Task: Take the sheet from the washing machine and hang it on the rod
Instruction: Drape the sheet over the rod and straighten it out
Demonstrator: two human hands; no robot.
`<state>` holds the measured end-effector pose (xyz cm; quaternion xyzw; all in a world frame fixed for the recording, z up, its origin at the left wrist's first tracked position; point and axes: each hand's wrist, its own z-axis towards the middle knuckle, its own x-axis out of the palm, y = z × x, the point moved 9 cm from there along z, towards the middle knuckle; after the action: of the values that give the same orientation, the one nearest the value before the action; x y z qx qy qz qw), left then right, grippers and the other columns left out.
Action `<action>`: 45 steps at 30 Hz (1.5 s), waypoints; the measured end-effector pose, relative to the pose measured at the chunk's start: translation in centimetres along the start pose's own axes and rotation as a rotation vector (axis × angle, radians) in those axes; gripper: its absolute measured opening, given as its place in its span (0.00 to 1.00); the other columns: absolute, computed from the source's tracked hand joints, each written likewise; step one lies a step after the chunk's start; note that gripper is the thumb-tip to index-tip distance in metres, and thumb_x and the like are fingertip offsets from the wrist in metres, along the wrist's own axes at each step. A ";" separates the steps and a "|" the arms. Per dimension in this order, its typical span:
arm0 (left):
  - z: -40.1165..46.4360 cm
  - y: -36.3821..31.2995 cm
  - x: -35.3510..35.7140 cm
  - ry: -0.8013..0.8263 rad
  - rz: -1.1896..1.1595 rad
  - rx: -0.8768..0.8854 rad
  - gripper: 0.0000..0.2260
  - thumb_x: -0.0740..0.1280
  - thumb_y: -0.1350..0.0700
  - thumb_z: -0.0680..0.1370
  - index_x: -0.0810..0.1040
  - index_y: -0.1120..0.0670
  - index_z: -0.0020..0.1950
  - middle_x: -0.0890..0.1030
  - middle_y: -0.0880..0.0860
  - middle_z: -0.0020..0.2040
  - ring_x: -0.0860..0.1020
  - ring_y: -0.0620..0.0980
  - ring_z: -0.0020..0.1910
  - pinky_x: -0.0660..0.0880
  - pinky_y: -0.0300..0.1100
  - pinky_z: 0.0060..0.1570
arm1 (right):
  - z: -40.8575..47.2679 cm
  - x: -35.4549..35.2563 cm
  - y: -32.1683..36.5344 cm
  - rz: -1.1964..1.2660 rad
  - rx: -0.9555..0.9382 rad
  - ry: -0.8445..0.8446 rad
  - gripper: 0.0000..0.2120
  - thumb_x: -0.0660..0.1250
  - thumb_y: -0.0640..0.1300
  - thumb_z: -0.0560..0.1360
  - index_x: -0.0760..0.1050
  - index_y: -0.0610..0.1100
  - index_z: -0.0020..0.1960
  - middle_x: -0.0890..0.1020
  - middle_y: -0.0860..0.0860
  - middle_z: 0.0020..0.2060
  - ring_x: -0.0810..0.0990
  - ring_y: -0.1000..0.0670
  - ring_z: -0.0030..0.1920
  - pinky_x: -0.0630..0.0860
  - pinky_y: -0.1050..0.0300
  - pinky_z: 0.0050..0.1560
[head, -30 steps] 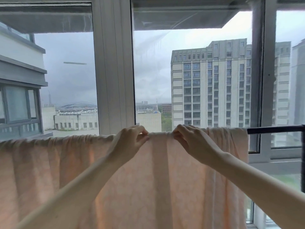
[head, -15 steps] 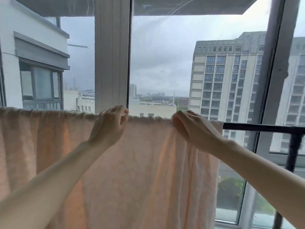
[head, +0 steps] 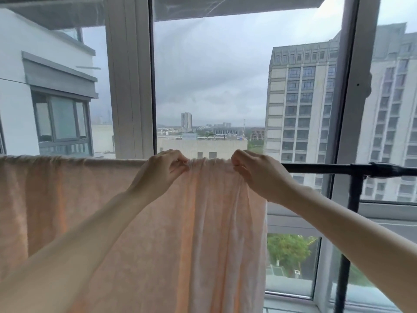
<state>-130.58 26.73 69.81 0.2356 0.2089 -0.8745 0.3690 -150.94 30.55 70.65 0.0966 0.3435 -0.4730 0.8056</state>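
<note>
A pale peach sheet [head: 67, 199] hangs draped over a horizontal black rod [head: 327, 168], covering it from the left edge of view to about the middle. My left hand [head: 161, 171] pinches the sheet's top fold on the rod. My right hand [head: 255, 171] pinches the same fold a short way to the right, near the sheet's right edge. The cloth between the two hands is bunched into small gathers. The rod is bare to the right of my right hand. No washing machine is in view.
A black upright post [head: 352, 222] holds the rod at the right. Just behind the rod stand large windows with white frames [head: 129, 86], a sill [head: 293, 297] below. Buildings and grey sky lie outside.
The view has swung right, so the sheet's right edge and bare rod now sit nearer the middle. Both hands stay pinched on the top fold, now closer together than half a second ago.
</note>
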 end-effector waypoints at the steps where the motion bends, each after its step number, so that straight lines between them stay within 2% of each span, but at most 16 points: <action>1: 0.0 0.2 -0.1 -0.002 0.001 -0.007 0.06 0.70 0.50 0.76 0.80 0.50 0.50 0.81 0.45 0.46 0.79 0.45 0.46 0.77 0.50 0.47 | -0.3 -0.2 -0.4 -0.011 0.001 0.003 0.02 0.61 0.44 0.80 0.70 0.46 0.51 0.79 0.51 0.43 0.78 0.47 0.37 0.75 0.53 0.35; 3: 0.0 0.7 -0.2 -0.014 0.001 -0.024 0.07 0.70 0.49 0.76 0.80 0.51 0.49 0.81 0.46 0.46 0.79 0.46 0.46 0.77 0.50 0.47 | -1.4 -0.8 -1.6 -0.036 0.021 0.002 0.02 0.60 0.44 0.80 0.69 0.46 0.50 0.80 0.51 0.43 0.78 0.47 0.37 0.77 0.50 0.35; 7: -0.1 1.4 -0.3 -0.040 0.019 -0.056 0.09 0.65 0.46 0.78 0.78 0.51 0.48 0.80 0.46 0.45 0.78 0.47 0.44 0.76 0.49 0.44 | -3.6 -2.5 -4.5 -0.122 0.119 0.000 0.03 0.60 0.43 0.80 0.69 0.45 0.48 0.79 0.50 0.41 0.78 0.47 0.35 0.72 0.55 0.34; 9: 0.1 1.3 -0.1 -0.034 0.036 -0.079 0.09 0.63 0.44 0.79 0.77 0.48 0.47 0.80 0.45 0.43 0.78 0.47 0.43 0.75 0.47 0.43 | -3.9 -3.0 -5.3 -0.108 0.192 0.020 0.04 0.59 0.45 0.80 0.68 0.46 0.48 0.79 0.51 0.39 0.77 0.49 0.34 0.76 0.52 0.35; 12: 0.4 -0.5 0.7 -0.014 0.023 -0.033 0.11 0.61 0.41 0.79 0.76 0.46 0.49 0.80 0.44 0.45 0.78 0.47 0.45 0.74 0.48 0.48 | -3.7 -2.9 -5.0 -0.031 0.219 0.035 0.05 0.59 0.48 0.80 0.67 0.47 0.51 0.81 0.49 0.39 0.78 0.50 0.33 0.79 0.49 0.35; 15: 0.5 -2.8 1.5 -0.012 -0.026 0.045 0.12 0.61 0.42 0.79 0.77 0.48 0.49 0.79 0.42 0.43 0.76 0.46 0.46 0.74 0.51 0.50 | -2.8 -2.7 -3.8 0.041 0.158 0.002 0.15 0.59 0.54 0.79 0.68 0.47 0.60 0.83 0.49 0.49 0.82 0.49 0.44 0.80 0.48 0.45; 18: 1.0 -3.6 2.3 0.002 -0.107 0.043 0.13 0.62 0.42 0.78 0.79 0.49 0.49 0.81 0.43 0.45 0.78 0.45 0.47 0.75 0.51 0.51 | -1.5 -1.4 -2.0 -0.017 0.066 0.011 0.18 0.55 0.60 0.77 0.68 0.50 0.60 0.81 0.52 0.52 0.80 0.50 0.48 0.79 0.47 0.48; 22: 1.1 -4.7 2.8 0.033 -0.112 0.088 0.15 0.60 0.39 0.78 0.79 0.48 0.51 0.81 0.42 0.46 0.79 0.43 0.47 0.75 0.50 0.51 | -0.1 -0.4 0.3 -0.055 -0.019 -0.034 0.11 0.58 0.55 0.78 0.71 0.49 0.53 0.82 0.53 0.46 0.80 0.48 0.45 0.77 0.47 0.47; 24: 1.0 -4.2 2.7 0.067 -0.094 0.103 0.17 0.59 0.38 0.78 0.79 0.46 0.55 0.80 0.42 0.47 0.79 0.43 0.47 0.75 0.49 0.51 | -0.2 -0.6 -0.2 -0.039 -0.010 -0.055 0.06 0.60 0.50 0.80 0.70 0.48 0.49 0.81 0.53 0.41 0.78 0.47 0.41 0.77 0.48 0.43; 26: 0.9 -3.1 2.3 0.083 -0.047 0.094 0.16 0.59 0.38 0.78 0.78 0.45 0.56 0.80 0.41 0.47 0.79 0.44 0.47 0.75 0.47 0.49 | -1.0 -1.2 -1.7 -0.012 0.038 -0.050 0.06 0.58 0.48 0.80 0.69 0.48 0.47 0.79 0.53 0.38 0.78 0.48 0.39 0.77 0.47 0.39; 31: 1.2 -1.5 2.0 0.065 0.076 0.061 0.18 0.57 0.35 0.77 0.78 0.44 0.54 0.80 0.41 0.46 0.79 0.46 0.46 0.74 0.45 0.47 | -4.4 -3.8 -6.6 -0.068 0.187 -0.042 0.08 0.55 0.52 0.78 0.68 0.49 0.47 0.79 0.52 0.36 0.78 0.49 0.36 0.78 0.47 0.35; 34: 1.6 -2.4 2.6 0.049 0.092 0.059 0.20 0.53 0.35 0.77 0.78 0.45 0.52 0.81 0.43 0.46 0.79 0.49 0.46 0.74 0.49 0.50 | -5.8 -5.4 -8.2 -0.063 0.275 -0.048 0.08 0.58 0.49 0.79 0.72 0.46 0.50 0.80 0.52 0.37 0.77 0.55 0.32 0.78 0.56 0.32; 36: 1.9 -4.5 3.5 0.055 0.082 0.115 0.19 0.54 0.36 0.78 0.78 0.46 0.54 0.81 0.44 0.48 0.79 0.48 0.48 0.73 0.52 0.53 | -6.4 -6.0 -8.5 -0.018 0.302 -0.051 0.07 0.60 0.45 0.80 0.73 0.43 0.53 0.83 0.50 0.41 0.80 0.57 0.33 0.78 0.60 0.32; 38: 2.1 -7.2 4.7 0.067 0.039 0.195 0.17 0.58 0.38 0.79 0.78 0.47 0.56 0.82 0.43 0.49 0.79 0.47 0.48 0.73 0.52 0.55 | -7.1 -6.5 -9.0 -0.015 0.296 -0.070 0.07 0.60 0.44 0.80 0.73 0.43 0.55 0.84 0.49 0.46 0.82 0.54 0.38 0.79 0.62 0.35; 41: 2.4 -11.1 6.6 0.080 0.012 0.296 0.15 0.62 0.42 0.78 0.78 0.49 0.58 0.82 0.44 0.51 0.81 0.47 0.49 0.75 0.50 0.54 | -8.8 -7.0 -10.4 -0.070 0.318 -0.070 0.07 0.61 0.44 0.80 0.75 0.45 0.56 0.83 0.51 0.46 0.79 0.56 0.41 0.77 0.62 0.42; 45: 2.8 -14.1 7.7 0.017 -0.003 0.330 0.12 0.64 0.44 0.78 0.79 0.49 0.56 0.83 0.45 0.49 0.81 0.48 0.45 0.75 0.46 0.50 | -10.5 -7.8 -11.0 -0.181 0.289 -0.065 0.12 0.65 0.44 0.77 0.75 0.44 0.59 0.82 0.51 0.51 0.78 0.54 0.51 0.73 0.62 0.52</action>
<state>-146.56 30.02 70.38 0.2998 0.0660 -0.8955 0.3222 -167.35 35.12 69.74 0.1646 0.2532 -0.5910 0.7480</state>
